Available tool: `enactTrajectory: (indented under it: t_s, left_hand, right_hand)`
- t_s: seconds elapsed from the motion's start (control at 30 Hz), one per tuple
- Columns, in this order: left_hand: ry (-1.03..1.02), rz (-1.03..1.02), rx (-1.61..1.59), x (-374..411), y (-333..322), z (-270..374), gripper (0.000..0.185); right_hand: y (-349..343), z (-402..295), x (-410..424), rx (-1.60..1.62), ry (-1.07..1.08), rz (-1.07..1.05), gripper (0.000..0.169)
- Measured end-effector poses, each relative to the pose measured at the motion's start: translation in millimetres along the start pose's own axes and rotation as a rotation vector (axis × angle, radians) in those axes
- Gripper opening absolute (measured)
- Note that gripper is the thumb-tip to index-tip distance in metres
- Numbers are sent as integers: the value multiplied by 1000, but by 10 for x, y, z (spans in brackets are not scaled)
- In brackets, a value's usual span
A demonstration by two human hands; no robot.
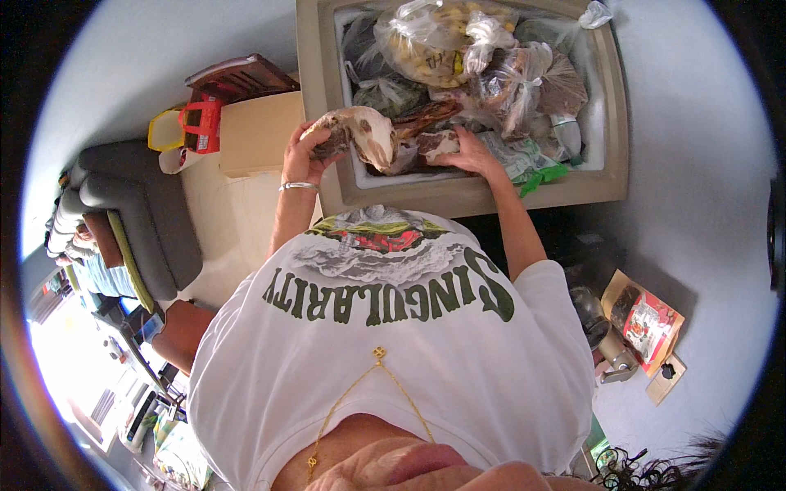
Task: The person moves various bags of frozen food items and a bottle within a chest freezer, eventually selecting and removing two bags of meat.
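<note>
A chest freezer (473,199) stands before me, its inside filled with bagged food. My left hand (305,150) grips a large pale and brown piece of meat (371,136) above the freezer's left front corner. Inside, my right hand (471,153) has its fingers on a smaller red and white piece of meat (437,145); whether it lifts the piece cannot be told. Behind them lies a long dark strip of cured meat (430,116). Close to my right wrist is a clear and green plastic bag (522,161).
Knotted plastic bags, one with yellowish pieces (424,52) and one with meat (516,86), fill the freezer's back. A cardboard box (261,135) and a red bag (202,124) are at the left. A food pouch (645,319) stands by the right wall.
</note>
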State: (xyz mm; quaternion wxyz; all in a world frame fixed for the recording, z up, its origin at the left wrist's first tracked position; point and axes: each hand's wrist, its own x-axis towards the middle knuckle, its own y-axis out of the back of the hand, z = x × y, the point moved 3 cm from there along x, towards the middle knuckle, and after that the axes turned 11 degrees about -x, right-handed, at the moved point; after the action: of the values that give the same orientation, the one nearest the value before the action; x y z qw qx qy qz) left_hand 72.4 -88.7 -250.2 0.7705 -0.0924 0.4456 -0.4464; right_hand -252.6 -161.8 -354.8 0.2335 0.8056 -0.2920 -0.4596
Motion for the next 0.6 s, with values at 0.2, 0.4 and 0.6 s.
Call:
enactTrajectory:
  t_s: [0.2,0.4,0.6]
  left_hand:
    - [-51,10,-25,-39,72,132,32]
    - [-61,-24,-34,-18,127,177,30]
    - [-54,4,-38,-45,114,147,29]
  right_hand:
    - [161,-97,-36,152,-71,-69,102]
    - [456,-248,-350,160,15,-113,91]
    - [823,-743,-497,350,534,133,79]
